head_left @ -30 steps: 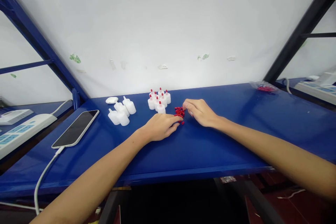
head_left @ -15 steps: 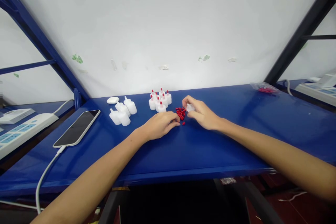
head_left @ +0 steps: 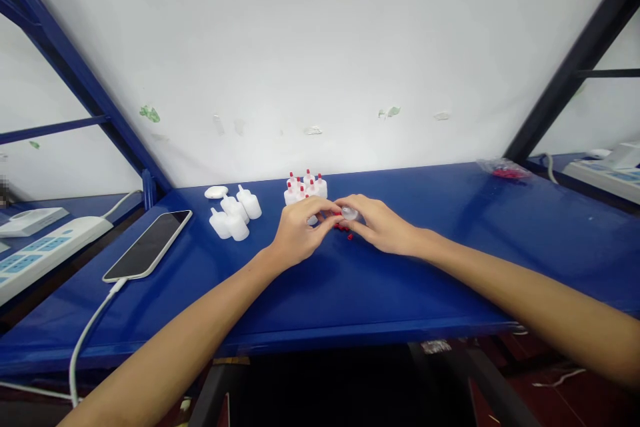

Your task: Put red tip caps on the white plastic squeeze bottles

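Note:
My right hand (head_left: 384, 225) grips a small translucent white squeeze bottle (head_left: 349, 213), tilted with its tip toward the left. Against that tip, my left hand (head_left: 301, 232) pinches a small red cap (head_left: 338, 215), partly hidden by the fingers. Below the hands lie loose red caps (head_left: 342, 227), most of the pile covered; a single cap (head_left: 350, 237) sits nearer me. Behind my left hand stands a group of white bottles (head_left: 321, 185) wearing red caps. Several uncapped white bottles (head_left: 237, 227) stand further left.
A phone (head_left: 149, 245) with a white charging cable (head_left: 90, 327) lies on the blue table (head_left: 320, 303) at left, beside a power strip (head_left: 45, 253). A white oval case (head_left: 216, 192) rests near the wall. At the far right is a plastic bag (head_left: 507, 169) with red contents.
My left hand has come up from the pile of caps and closed in on the bottle, a red cap in its fingers. My right hand has shifted slightly left with the bottle, turning it.

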The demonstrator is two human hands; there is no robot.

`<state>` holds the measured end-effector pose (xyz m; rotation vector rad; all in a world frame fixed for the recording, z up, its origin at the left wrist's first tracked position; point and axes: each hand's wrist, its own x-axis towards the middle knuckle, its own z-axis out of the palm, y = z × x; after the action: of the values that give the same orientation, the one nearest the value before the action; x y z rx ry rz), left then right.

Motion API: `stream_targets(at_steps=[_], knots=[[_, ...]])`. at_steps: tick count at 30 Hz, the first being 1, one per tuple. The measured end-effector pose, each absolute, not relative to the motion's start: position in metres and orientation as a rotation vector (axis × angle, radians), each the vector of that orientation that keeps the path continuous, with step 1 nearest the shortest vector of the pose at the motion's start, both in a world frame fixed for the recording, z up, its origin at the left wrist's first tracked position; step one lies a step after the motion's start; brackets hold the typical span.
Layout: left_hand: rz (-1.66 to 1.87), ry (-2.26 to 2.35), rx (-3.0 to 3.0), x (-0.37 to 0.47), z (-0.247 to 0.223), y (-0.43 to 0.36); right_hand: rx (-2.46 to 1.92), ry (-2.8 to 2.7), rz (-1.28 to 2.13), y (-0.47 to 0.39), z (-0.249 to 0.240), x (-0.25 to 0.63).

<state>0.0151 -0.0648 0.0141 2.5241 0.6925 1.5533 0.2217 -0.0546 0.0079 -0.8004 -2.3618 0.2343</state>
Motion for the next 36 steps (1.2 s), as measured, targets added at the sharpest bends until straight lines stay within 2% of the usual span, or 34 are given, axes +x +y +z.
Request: stream_targets(at_steps=[8, 17, 23, 27, 36], knots=[[1.596, 0.672, 2.549, 0.017, 0.012, -0.069, -0.667, -2.438, 0.198, -0.06, 0.011, 0.219], [1.586, 0.679, 2.566, 0.017, 0.011, -0.07, -0.842, -2.288, 0.24, -0.065, 0.012, 0.22], [1.564, 0.76, 2.418, 0.021, 0.01, -0.074, -0.765, -2.313, 0.226, -0.062, 0.01, 0.219], [1.554, 0.732, 2.405, 0.022, 0.01, -0.074, -0.747, -2.358, 0.337, -0.064, 0.013, 0.219], [1.504, 0.603, 2.512, 0.023, 0.011, -0.076, -0.687, -2.253, 0.872, -0.073, 0.025, 0.219]])
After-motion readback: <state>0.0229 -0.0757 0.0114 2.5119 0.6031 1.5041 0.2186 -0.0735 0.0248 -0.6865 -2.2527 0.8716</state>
